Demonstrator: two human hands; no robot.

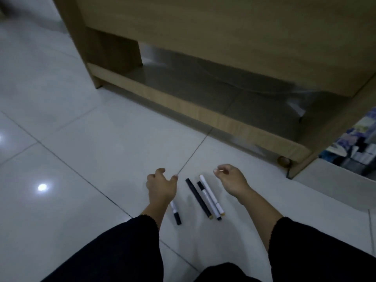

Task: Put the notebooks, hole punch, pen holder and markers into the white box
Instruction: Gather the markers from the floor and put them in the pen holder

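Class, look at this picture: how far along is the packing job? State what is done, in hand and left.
Done: nothing can be confirmed; no white box, notebooks, hole punch or pen holder are in view. In hand: nothing; the left hand and right hand hover empty over the floor. Left: four markers lie there, one partly under the left wrist.

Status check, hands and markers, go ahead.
Left hand and right hand both empty, half curled above the floor. Four markers lying between and beneath them, none gripped. White box not in view. Nothing blocking.
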